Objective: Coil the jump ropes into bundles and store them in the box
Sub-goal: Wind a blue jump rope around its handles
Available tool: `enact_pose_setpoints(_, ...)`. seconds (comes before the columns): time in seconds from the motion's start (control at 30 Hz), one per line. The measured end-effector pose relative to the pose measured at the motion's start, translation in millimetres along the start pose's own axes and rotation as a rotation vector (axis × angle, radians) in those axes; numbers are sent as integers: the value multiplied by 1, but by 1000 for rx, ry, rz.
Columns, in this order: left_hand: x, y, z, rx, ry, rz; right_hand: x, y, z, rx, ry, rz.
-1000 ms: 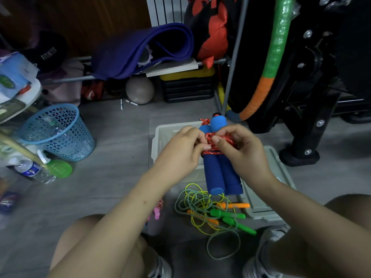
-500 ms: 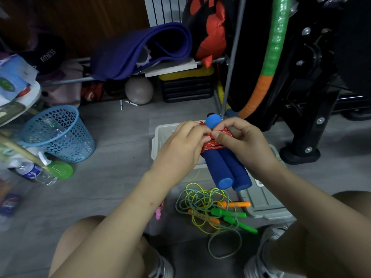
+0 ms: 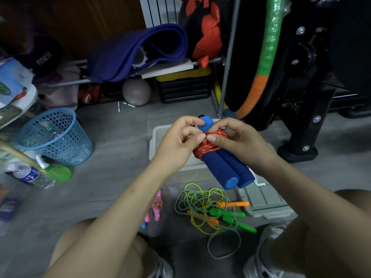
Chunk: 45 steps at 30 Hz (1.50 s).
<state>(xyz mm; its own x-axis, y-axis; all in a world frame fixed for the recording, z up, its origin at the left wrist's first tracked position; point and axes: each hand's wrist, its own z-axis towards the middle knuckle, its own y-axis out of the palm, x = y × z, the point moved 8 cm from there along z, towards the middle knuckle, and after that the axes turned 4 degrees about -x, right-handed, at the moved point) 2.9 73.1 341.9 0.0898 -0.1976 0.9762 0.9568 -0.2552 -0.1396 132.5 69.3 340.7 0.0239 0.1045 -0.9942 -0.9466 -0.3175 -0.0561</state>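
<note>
Both hands hold a jump rope bundle: two blue foam handles (image 3: 226,167) side by side with red patterned rope (image 3: 208,148) wound around their upper part. My left hand (image 3: 180,141) and my right hand (image 3: 239,141) pinch the red rope where the thumbs meet, above the open white box (image 3: 156,137). On the floor in front of the box lies a loose tangle of yellow and green ropes (image 3: 202,203) with orange and green handles (image 3: 228,214). A small pink-handled rope (image 3: 156,209) lies to the tangle's left.
The box's grey lid (image 3: 265,203) lies at the right of the box. A blue mesh basket (image 3: 54,137) and a water bottle (image 3: 32,176) stand at the left. A black equipment stand (image 3: 301,141) is at the right. A purple mat (image 3: 136,51) and ball (image 3: 136,91) sit behind.
The bundle has tilted, its lower handle ends swinging right and towards me. Both hands shifted slightly up on the red wraps, the thumbs now meeting on the rope.
</note>
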Motion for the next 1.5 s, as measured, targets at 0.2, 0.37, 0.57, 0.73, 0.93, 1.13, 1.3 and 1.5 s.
enact_pose_setpoints(0.2,-1,0,-6,113,45,124,-4,-7,0,118,-112,-1)
enact_pose_setpoints(0.37,6,-14,-17,327,51,182,-3,-5,-2,175,-126,27)
enact_pose_setpoints(0.57,2,-17,-18,402,-37,88,-2,-2,-3,218,-167,-14)
enact_pose_setpoints(0.73,9,-15,-17,415,19,184,2,-1,-5,268,-173,-86)
enact_pose_setpoints(0.93,22,-4,-12,217,226,546,-1,-4,-5,218,-170,-59)
enact_pose_setpoints(1.13,20,-2,-15,168,265,493,1,-2,-1,99,-143,153)
enact_pose_setpoints(1.3,22,5,-16,145,294,426,3,-8,-6,228,-194,-9)
enact_pose_setpoints(1.5,25,4,-17,195,339,385,-3,-7,-8,312,-229,-82)
